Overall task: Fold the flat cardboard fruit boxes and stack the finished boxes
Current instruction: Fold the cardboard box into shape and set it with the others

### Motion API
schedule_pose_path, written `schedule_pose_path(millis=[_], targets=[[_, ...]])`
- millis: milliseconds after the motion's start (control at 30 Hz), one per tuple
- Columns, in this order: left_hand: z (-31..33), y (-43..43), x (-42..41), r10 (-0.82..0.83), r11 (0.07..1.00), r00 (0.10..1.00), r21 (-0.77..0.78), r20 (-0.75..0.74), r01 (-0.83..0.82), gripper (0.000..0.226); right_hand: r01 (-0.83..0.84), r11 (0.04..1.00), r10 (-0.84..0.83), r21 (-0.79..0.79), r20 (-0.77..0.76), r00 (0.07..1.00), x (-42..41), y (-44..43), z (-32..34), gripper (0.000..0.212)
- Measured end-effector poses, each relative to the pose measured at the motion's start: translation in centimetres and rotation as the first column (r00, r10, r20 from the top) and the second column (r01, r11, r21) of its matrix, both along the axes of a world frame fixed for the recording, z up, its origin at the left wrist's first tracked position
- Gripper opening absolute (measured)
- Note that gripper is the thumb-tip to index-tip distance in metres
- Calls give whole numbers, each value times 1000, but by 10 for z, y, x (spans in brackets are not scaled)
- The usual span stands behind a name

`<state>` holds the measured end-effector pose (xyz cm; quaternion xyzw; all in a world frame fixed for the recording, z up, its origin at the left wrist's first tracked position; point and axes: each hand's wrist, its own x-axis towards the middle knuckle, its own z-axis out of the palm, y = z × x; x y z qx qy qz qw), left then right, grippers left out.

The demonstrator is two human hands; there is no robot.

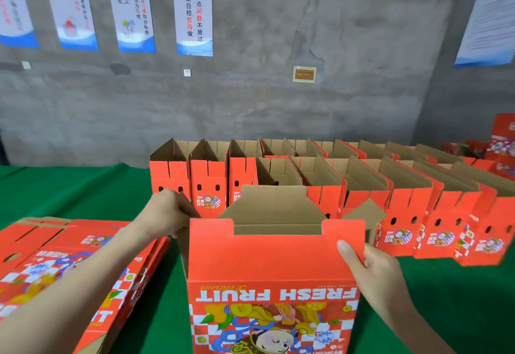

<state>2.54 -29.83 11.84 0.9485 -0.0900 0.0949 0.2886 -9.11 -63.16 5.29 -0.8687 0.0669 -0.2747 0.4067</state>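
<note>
Mid-fold on box (273, 264): left hand (170, 211) pinching its left side, right hand (373, 270) gripping its right edge. Next, probably: tucking flaps (274, 206) in, then over to finished row (404, 186).

An orange-red upright box (273, 264), plain brown inside, carries white "FRESH FRUIT" lettering above a red-and-white checkerboard with a multicoloured cartoon figure. The flat boxes (55, 236) and folded boxes (404, 200) share that print, on a green tablecloth (69, 186) before a grey wall (306, 33) hung with blue-and-white posters (192, 11).
</note>
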Motion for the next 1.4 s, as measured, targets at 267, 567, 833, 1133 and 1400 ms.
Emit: schedule_pose_path(millis=[267, 567, 833, 1133, 1400], targets=[[-24, -16, 0, 210, 977, 932, -42, 296, -207, 19, -14, 991, 15, 135, -9, 1000, 0, -16, -7, 32], [-51, -35, -12, 267, 960, 914, -170, 306, -224, 23, 38, 996, -24, 82, -166, 986, 6, -23, -15, 24], [-85, -48, -51, 135, 905, 985, -417, 111, -77, 96, 57, 993, -73, -98, -165, 984, 1, -15, -18, 34], [-49, -50, -60, 57, 972, 927, -234, 370, 34, 101, -103, 967, 129, -235, 101, 986, -4, -4, 11, 85], [-45, -56, -64, -133, 991, 920, 79, 368, 112, 93, -222, 902, 234, -370, -13, 972, 9, -8, 10, 79]])
